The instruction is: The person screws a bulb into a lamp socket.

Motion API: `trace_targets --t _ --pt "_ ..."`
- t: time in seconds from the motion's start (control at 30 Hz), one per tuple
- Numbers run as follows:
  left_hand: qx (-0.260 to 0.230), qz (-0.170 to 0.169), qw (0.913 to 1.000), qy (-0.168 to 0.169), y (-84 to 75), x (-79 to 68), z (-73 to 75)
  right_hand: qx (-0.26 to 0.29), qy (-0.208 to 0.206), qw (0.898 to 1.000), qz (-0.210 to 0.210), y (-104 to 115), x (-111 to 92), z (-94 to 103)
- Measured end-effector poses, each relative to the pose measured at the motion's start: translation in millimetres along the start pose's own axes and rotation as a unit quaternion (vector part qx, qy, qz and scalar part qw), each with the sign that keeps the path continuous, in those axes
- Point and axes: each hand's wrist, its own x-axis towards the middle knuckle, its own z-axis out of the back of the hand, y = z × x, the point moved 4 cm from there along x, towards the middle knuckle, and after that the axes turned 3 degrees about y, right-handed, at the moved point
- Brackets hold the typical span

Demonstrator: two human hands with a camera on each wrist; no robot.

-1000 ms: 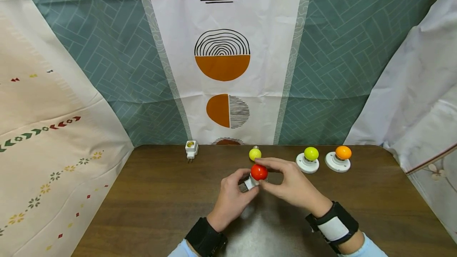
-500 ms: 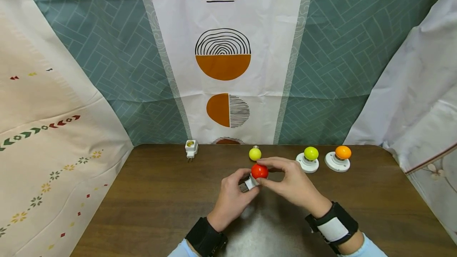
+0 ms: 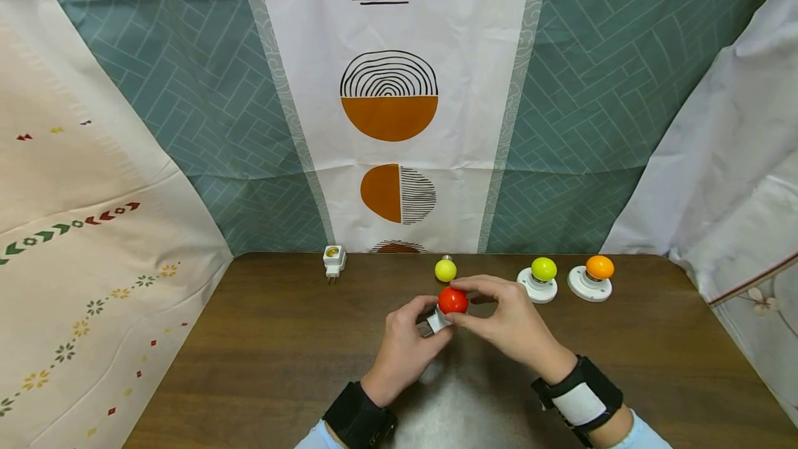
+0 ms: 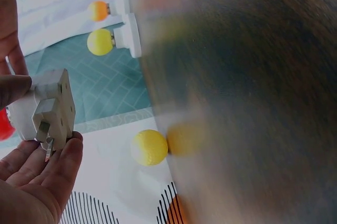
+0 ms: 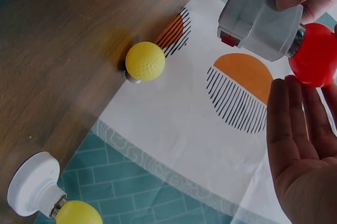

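In the head view my left hand (image 3: 408, 346) grips a white plug-in lamp socket (image 3: 439, 320) between thumb and fingers, above the table. Its metal prongs (image 4: 48, 145) point away from the bulb in the left wrist view, and a small red switch (image 5: 229, 39) shows in the right wrist view. A red light bulb (image 3: 453, 300) sits in the socket, a bit of its metal base visible between them. My right hand (image 3: 512, 317) holds this bulb with thumb and fingertips; how far the base is screwed in is hidden.
A yellow bulb (image 3: 445, 269) lies on the table (image 3: 280, 352) just behind the hands. To its right stand two round white lamp holders, one with a yellow-green bulb (image 3: 544, 269), one with an orange bulb (image 3: 600, 267). Another white plug-in socket (image 3: 334, 261) stands back left.
The right thumb and fingers have shifted slightly around the red bulb. Both hands and the socket stay in nearly the same place.
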Motion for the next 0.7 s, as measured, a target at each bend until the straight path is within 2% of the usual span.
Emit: trace_targets --t 0.5,0.7 --pt "-0.01 0.004 0.9999 0.004 2.2 0.6 -2.0 0.002 0.058 0.998 0.012 -2.2 -0.3 -0.1" --pt "-0.008 0.007 0.9999 0.005 1.9 1.7 -2.8 0.001 0.055 0.998 0.012 -3.3 -0.7 -0.4"
